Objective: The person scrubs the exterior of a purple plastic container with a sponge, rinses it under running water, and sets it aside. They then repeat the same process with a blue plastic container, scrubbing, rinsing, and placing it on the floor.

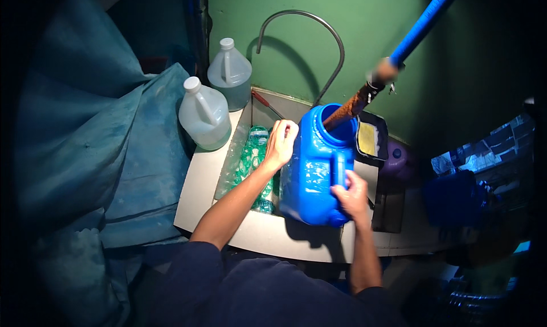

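A large blue plastic jug with a wide, uncapped mouth hangs over the front of a white-tiled sink counter, slightly tilted. My right hand is closed around its side handle. My left hand is curled beside the jug's upper left side; its fingertips are hidden, so what they hold, if anything, does not show. A rusty pipe slants down to the jug's open mouth, its lower end at or inside the opening. Left of the jug, several clear green plastic bottles lie in the sink basin.
Two translucent jugs, one in front and one behind, stand on the counter's left. A curved metal tube rises by the green wall. A red-handled tool leans behind the basin. A black tray and purple container sit right.
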Motion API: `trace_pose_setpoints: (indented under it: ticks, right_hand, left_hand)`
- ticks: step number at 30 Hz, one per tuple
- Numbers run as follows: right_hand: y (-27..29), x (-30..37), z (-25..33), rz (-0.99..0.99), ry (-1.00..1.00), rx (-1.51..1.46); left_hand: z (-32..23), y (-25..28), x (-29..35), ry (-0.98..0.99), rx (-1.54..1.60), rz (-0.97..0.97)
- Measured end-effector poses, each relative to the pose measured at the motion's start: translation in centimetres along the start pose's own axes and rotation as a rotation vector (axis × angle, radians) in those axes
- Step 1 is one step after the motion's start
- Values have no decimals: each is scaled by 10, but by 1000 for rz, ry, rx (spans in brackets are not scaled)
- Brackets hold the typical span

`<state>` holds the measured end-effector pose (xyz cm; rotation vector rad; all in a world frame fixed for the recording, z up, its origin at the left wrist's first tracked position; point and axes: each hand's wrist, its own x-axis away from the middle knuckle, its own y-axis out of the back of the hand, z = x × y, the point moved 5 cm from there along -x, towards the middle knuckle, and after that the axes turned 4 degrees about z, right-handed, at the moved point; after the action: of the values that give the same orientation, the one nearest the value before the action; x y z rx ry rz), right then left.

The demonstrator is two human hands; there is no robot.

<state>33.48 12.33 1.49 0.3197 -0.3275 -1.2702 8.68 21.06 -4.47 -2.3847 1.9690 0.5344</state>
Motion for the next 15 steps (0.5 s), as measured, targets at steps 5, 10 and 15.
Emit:
trace_pose_setpoints:
  ticks: [5,10,15]
  right_hand:
    - [95,10,141,79,-33,-24]
    - [143,12,193,207,-90,-93]
    - [147,31,147,241,-103,43]
  left_hand:
    - [91,-18,-6,207,379,128]
    - [112,-15,40,81,523,605]
    - [129,-25,89,215,315,886]
